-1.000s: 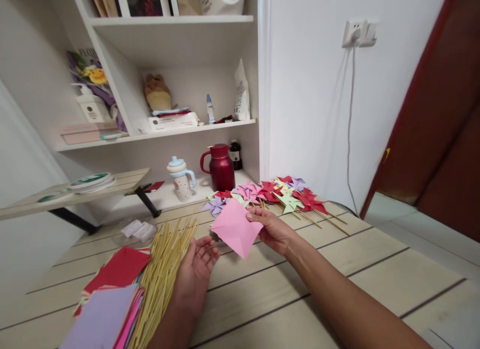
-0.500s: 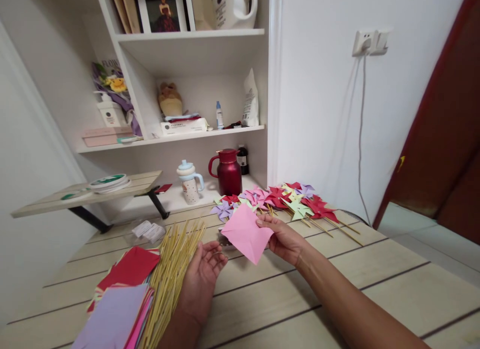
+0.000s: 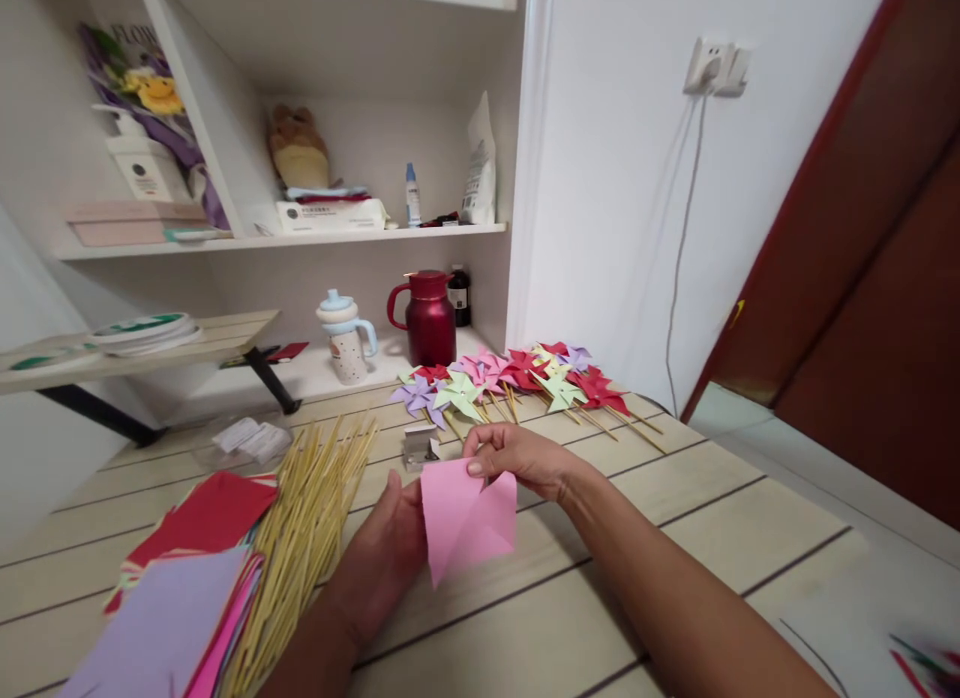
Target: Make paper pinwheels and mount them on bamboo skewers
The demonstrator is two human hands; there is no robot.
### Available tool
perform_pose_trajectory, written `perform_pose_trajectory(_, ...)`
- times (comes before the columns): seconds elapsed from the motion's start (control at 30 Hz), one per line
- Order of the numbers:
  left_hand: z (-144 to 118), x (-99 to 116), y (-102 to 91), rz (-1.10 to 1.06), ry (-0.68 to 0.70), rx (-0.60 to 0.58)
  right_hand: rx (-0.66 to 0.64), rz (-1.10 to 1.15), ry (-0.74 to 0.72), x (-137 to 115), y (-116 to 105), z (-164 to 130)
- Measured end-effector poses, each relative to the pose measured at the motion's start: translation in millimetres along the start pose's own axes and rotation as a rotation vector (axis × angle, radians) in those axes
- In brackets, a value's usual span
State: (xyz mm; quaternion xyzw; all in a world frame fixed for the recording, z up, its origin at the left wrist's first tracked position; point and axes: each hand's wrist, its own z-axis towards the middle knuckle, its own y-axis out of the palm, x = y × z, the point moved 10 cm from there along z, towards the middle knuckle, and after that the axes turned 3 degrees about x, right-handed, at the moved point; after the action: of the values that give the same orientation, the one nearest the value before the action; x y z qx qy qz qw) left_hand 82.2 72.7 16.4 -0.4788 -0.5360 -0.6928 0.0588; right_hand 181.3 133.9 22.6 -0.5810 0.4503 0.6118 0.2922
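Head view: both hands grip one pink paper square [image 3: 466, 518] above the table's centre. The right hand [image 3: 517, 458] pinches its top edge; the left hand [image 3: 390, 553] holds it from behind. Judged progress: finished pinwheels [image 3: 517, 378] lie at 12 o'clock; bamboo sticks [image 3: 307, 538] and a coloured paper stack [image 3: 180, 598] at 9 o'clock remain unused. Surface: pale plank table [image 3: 675, 538]. Beyond stand white shelves [image 3: 300, 240], a red jug [image 3: 427, 318] and a wall socket [image 3: 716, 68].

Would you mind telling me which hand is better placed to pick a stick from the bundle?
Left hand: it sits beside the bamboo sticks, while the right hand pinches the pink paper.
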Motion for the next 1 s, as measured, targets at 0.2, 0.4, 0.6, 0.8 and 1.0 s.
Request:
perform_pose_trajectory(0.2,-4,-6,-9.8,0.173,-0.023,0.086,-0.021,-0.077,-0.008,3,-2,1)
perform_pose_trajectory(0.4,-4,-8,-16.6,0.285,-0.017,0.077,-0.028,-0.11,-0.011,2,7,0)
perform_pose_trajectory(0.6,-2,-9,-19.4,0.332,-0.014,0.103,0.017,-0.129,-0.045,-1,5,0)
perform_pose_trajectory(0.8,-2,-13,-19.7,0.33,-0.01,0.112,0.038,-0.161,-0.069,1,10,0)
perform_pose_trajectory(1.0,1,-7,-27.1,0.15,0.057,0.185,0.248,-0.159,-0.208,-11,0,-3)
